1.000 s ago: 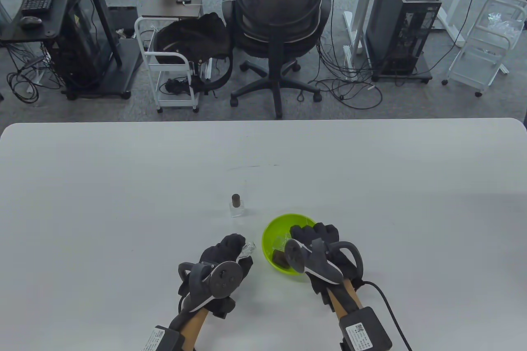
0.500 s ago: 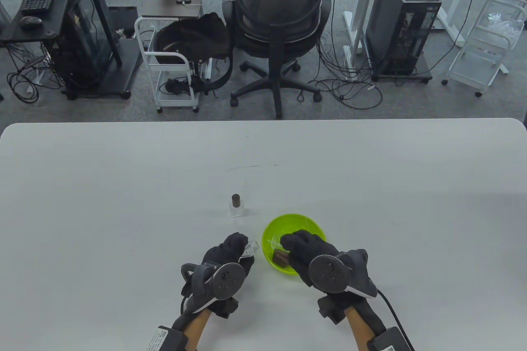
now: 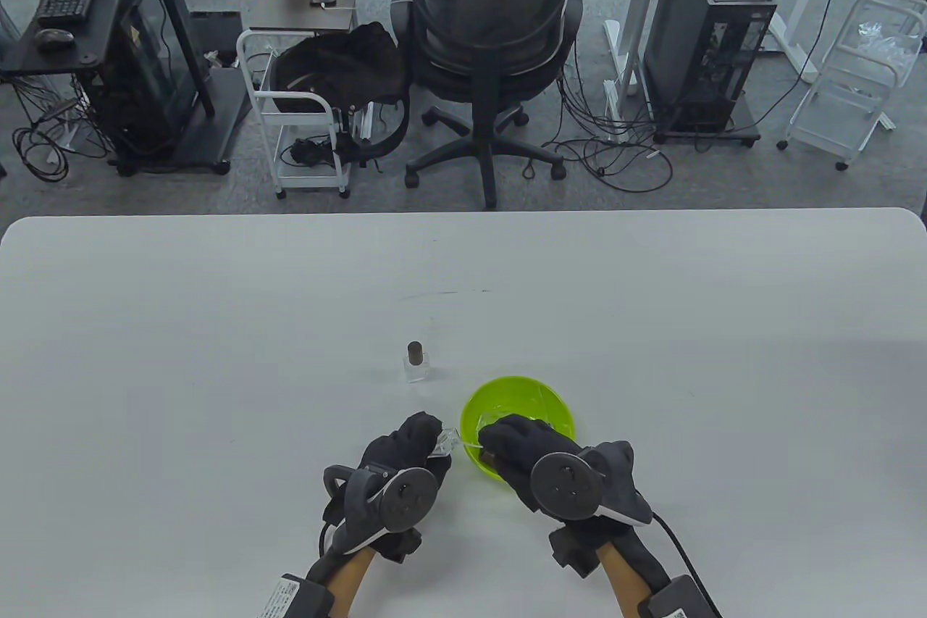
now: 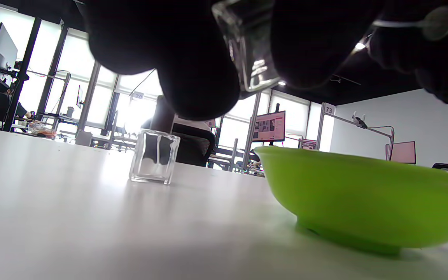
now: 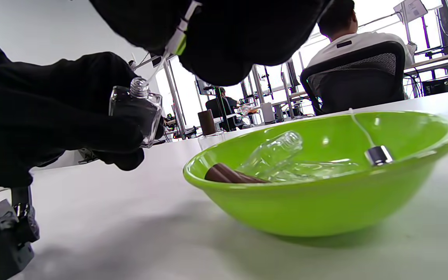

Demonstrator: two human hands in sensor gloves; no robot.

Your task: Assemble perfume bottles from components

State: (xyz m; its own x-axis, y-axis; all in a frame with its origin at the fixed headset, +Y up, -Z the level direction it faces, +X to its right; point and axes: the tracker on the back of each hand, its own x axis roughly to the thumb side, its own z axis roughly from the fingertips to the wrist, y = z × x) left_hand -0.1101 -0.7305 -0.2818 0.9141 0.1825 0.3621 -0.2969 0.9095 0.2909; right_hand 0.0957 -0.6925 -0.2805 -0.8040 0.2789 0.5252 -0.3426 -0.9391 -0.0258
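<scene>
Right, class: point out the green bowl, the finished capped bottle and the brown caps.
green bowl [image 5: 325, 210], right wrist view, outer wall.
capped bottle [image 3: 416, 366], table view, glass body.
brown caps [image 5: 228, 177], right wrist view, cap side.

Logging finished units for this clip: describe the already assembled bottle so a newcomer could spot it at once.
Start at the green bowl near the table's front edge. Just beyond its left rim, a small square clear bottle stands upright and alone on the table. Unlike the uncapped bottle held in the left hand and the one lying in the bowl, it wears a dark brown cap.
</scene>
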